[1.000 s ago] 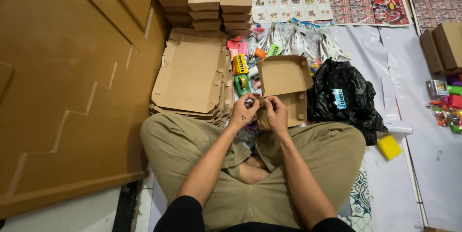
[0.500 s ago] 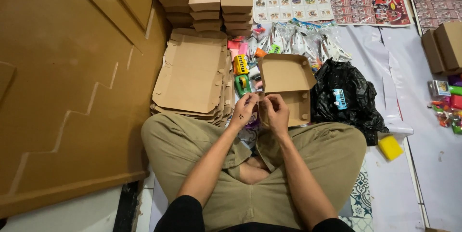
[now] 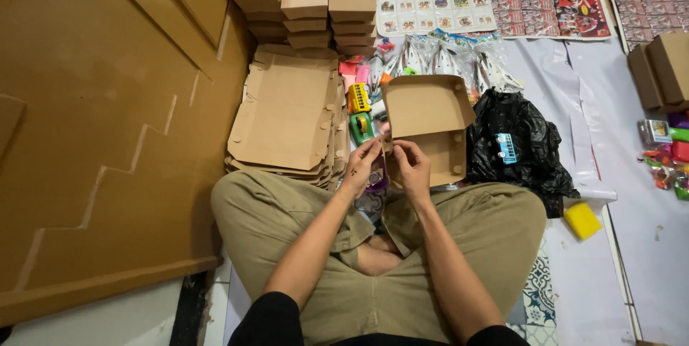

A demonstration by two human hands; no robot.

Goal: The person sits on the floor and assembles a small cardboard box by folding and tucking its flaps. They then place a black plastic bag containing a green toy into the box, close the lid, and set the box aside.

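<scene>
Home packing floor: flat cardboard boxes (image 3: 287, 113), toys (image 3: 359, 98).

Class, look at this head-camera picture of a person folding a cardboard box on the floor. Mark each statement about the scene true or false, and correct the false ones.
1. Both hands are at the near left edge of the open cardboard box. True: the left hand and right hand meet there.
2. The box's lid is closed. False: it stands open.
3. A stack of flat cardboard blanks lies left of the box. True.
4. A black plastic bag lies left of the box. False: it lies to its right.
5. The yellow block sits inside the box. False: it lies on the floor, beyond the person's right knee.
</scene>
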